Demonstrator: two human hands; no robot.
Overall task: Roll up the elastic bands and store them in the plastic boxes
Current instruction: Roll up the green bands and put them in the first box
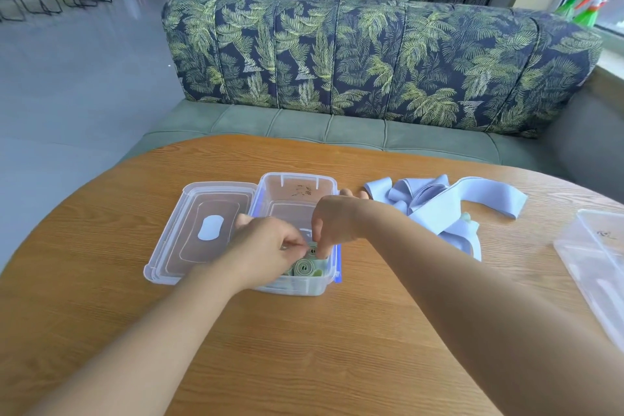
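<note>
A clear plastic box [297,186] stands open in the middle of the wooden table [304,348]. Rolled green elastic bands [304,267] lie in its near end. Both hands reach into the box above them. My left hand [266,246] and my right hand [332,223] pinch a green roll [313,248] between their fingertips, just over the other rolls. Loose lilac elastic bands [439,209] lie in a heap to the right of the box, partly behind my right forearm.
The box's clear lid [202,230] lies flat to the left, touching the box. A second clear plastic box [594,263] sits at the table's right edge. A leaf-patterned sofa [371,61] stands behind the table, with a person seated beyond it.
</note>
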